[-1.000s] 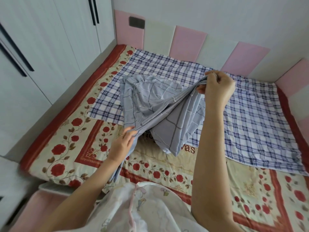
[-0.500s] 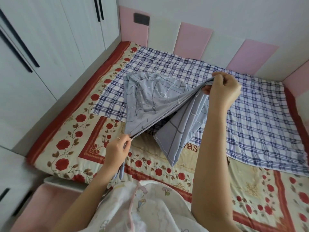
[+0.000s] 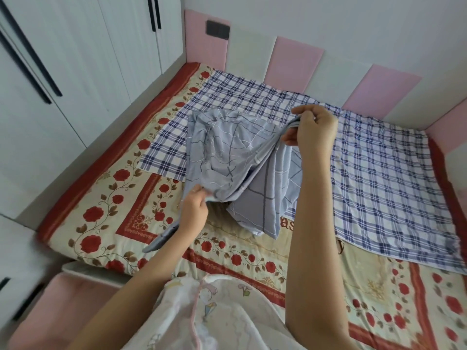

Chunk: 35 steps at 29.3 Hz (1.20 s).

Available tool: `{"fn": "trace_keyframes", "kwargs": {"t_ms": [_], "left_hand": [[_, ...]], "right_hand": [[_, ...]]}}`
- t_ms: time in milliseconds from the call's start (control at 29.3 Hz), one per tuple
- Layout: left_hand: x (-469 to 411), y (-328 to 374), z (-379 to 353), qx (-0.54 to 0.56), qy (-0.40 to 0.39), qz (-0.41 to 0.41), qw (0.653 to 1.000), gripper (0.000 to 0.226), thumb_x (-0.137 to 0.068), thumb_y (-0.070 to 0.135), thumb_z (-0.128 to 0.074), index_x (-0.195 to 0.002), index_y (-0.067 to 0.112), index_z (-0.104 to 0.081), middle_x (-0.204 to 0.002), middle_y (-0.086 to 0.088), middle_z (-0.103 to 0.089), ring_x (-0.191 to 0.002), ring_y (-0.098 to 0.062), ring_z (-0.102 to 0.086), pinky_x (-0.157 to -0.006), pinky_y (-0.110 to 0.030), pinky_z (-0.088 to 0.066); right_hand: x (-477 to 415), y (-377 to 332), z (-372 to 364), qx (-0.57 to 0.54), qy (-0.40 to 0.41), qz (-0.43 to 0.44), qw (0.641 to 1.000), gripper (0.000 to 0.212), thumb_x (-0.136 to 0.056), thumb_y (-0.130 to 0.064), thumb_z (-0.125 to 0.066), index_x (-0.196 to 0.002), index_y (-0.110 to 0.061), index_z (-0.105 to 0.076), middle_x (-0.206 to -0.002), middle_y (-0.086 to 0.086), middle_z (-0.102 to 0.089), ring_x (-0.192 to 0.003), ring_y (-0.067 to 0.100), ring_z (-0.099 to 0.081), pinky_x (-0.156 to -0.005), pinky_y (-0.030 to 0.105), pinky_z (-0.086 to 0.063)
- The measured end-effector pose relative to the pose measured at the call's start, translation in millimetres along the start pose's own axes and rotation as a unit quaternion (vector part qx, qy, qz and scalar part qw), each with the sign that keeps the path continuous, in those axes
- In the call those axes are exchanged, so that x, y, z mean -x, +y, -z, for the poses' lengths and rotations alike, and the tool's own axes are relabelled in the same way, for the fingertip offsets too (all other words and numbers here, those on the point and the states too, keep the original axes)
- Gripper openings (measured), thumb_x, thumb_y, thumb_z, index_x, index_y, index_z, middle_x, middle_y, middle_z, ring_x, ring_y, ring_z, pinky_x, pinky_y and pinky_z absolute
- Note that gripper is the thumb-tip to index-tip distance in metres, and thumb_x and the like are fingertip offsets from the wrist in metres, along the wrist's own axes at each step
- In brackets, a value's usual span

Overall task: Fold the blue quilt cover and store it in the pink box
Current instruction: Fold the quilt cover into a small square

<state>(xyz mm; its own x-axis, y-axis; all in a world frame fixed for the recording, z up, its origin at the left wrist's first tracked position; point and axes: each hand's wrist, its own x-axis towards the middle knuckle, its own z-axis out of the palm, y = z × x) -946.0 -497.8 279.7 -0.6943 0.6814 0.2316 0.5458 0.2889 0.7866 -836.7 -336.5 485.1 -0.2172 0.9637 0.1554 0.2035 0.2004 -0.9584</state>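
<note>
I see left hand (image 3: 193, 210) and right hand (image 3: 313, 130) pinching edges of the blue quilt cover (image 3: 227, 152); looks limp, light, sags between grips, so I'd take corners.

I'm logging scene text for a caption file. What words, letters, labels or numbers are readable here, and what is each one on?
"as": dark letters on the floral bedspread; the start of the word is hidden by the blue quilt cover.
"y": a single letter on the same bedspread, cut off at the edge of the plaid sheet.
Nothing else shows readable text.
</note>
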Motion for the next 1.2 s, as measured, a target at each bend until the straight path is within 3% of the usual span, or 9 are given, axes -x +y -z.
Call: {"fn": "trace_keyframes", "kwargs": {"t_ms": [103, 171, 239, 376, 478, 581, 786, 991, 1196], "left_hand": [[-19.7, 47.2, 1.7, 0.170, 0.000, 0.094, 0.981, 0.026, -0.090, -0.004, -0.045, -0.110, 0.009, -0.055, -0.105, -0.003, -0.046, -0.081, -0.006, -0.048, -0.071, -0.017, -0.039], [-29.8, 69.8, 3.0, 0.260, -0.031, 0.146, 0.954, 0.048, -0.084, 0.009, -0.052, -0.130, 0.016, -0.039, -0.134, -0.002, -0.035, -0.117, -0.011, -0.043, -0.091, -0.009, -0.036], [-34.7, 83.3, 3.7, 0.296, -0.066, 0.176, 0.937, 0.079, -0.086, 0.017, -0.059, -0.150, 0.015, -0.012, -0.157, -0.012, 0.006, -0.146, -0.024, 0.002, -0.116, -0.030, -0.014], [-27.2, 102.4, -1.6, 0.286, -0.146, 0.164, 0.933, 0.133, -0.064, 0.060, -0.075, -0.149, 0.015, 0.016, -0.152, 0.002, 0.026, -0.134, -0.010, 0.031, -0.114, -0.038, 0.004], [-25.2, 104.7, -22.4, 0.142, -0.165, 0.149, 0.965, 0.144, -0.050, 0.067, -0.077, -0.150, 0.009, 0.009, -0.155, -0.006, 0.019, -0.139, -0.017, 0.026, -0.115, -0.040, -0.009], [-28.8, 104.6, -32.5, 0.081, -0.094, 0.170, 0.978, 0.086, -0.085, 0.020, -0.065, -0.148, 0.001, -0.010, -0.154, -0.030, 0.003, -0.140, -0.042, -0.016, -0.100, -0.030, -0.040], [-40.3, 87.5, 0.7, 0.059, -0.051, 0.032, 0.996, 0.082, -0.084, -0.012, -0.049, -0.151, 0.015, -0.010, -0.147, -0.019, -0.027, -0.103, -0.024, -0.060, -0.084, -0.034, -0.055], [-61.6, 108.1, 34.8, -0.092, -0.136, -0.004, 0.986, 0.092, -0.084, -0.014, -0.047, -0.152, 0.022, 0.002, -0.155, -0.014, -0.014, -0.100, -0.024, -0.056, -0.065, -0.028, -0.051], [-57.4, 113.7, 38.2, -0.228, -0.201, -0.061, 0.951, 0.091, -0.084, -0.012, -0.048, -0.152, 0.021, 0.003, -0.158, -0.015, -0.001, -0.114, -0.034, -0.051, -0.064, -0.029, -0.038]], "right_hand": [[5.4, -6.6, -3.8, -0.021, -0.054, -0.041, 0.998, 0.040, -0.093, 0.005, -0.026, -0.097, -0.006, -0.064, -0.054, 0.007, -0.058, -0.040, 0.016, -0.058, -0.043, 0.026, -0.052], [7.9, -10.0, -2.5, -0.059, -0.076, -0.079, 0.992, 0.043, -0.092, 0.007, -0.024, -0.099, -0.009, -0.064, -0.053, 0.005, -0.060, -0.043, 0.016, -0.060, -0.044, 0.025, -0.052], [10.3, -14.9, 0.5, -0.100, -0.083, -0.101, 0.986, 0.043, -0.092, 0.008, -0.025, -0.096, -0.011, -0.064, -0.050, 0.002, -0.060, -0.045, 0.016, -0.061, -0.045, 0.023, -0.051], [16.8, -22.0, 2.5, -0.175, -0.092, -0.122, 0.973, 0.033, -0.095, 0.004, -0.033, -0.093, -0.011, -0.063, -0.054, 0.002, -0.061, -0.050, 0.015, -0.064, -0.048, 0.021, -0.053], [22.2, -30.4, 2.1, -0.173, -0.108, -0.101, 0.974, 0.027, -0.094, 0.004, -0.039, -0.090, -0.012, -0.062, -0.055, 0.002, -0.062, -0.050, 0.014, -0.065, -0.049, 0.020, -0.053], [27.4, -34.9, 3.7, -0.170, -0.088, -0.086, 0.978, 0.025, -0.092, 0.004, -0.041, -0.090, -0.010, -0.062, -0.052, 0.002, -0.062, -0.048, 0.015, -0.064, -0.048, 0.021, -0.053], [9.3, -3.3, 52.6, 0.055, 0.032, -0.062, 0.996, 0.015, -0.098, -0.011, -0.045, -0.101, -0.008, -0.059, -0.074, 0.003, -0.063, -0.048, 0.013, -0.062, -0.047, 0.026, -0.056], [-5.9, 66.1, 90.3, 0.182, -0.189, -0.234, 0.936, 0.025, -0.094, -0.001, -0.047, -0.094, -0.016, -0.066, -0.089, 0.014, -0.068, -0.060, 0.017, -0.067, -0.052, 0.023, -0.057], [10.0, 126.4, 68.3, 0.297, -0.187, -0.239, 0.905, 0.026, -0.078, -0.026, -0.075, -0.072, -0.007, -0.058, -0.061, 0.012, -0.064, -0.054, 0.026, -0.061, -0.058, 0.036, -0.055]]}}
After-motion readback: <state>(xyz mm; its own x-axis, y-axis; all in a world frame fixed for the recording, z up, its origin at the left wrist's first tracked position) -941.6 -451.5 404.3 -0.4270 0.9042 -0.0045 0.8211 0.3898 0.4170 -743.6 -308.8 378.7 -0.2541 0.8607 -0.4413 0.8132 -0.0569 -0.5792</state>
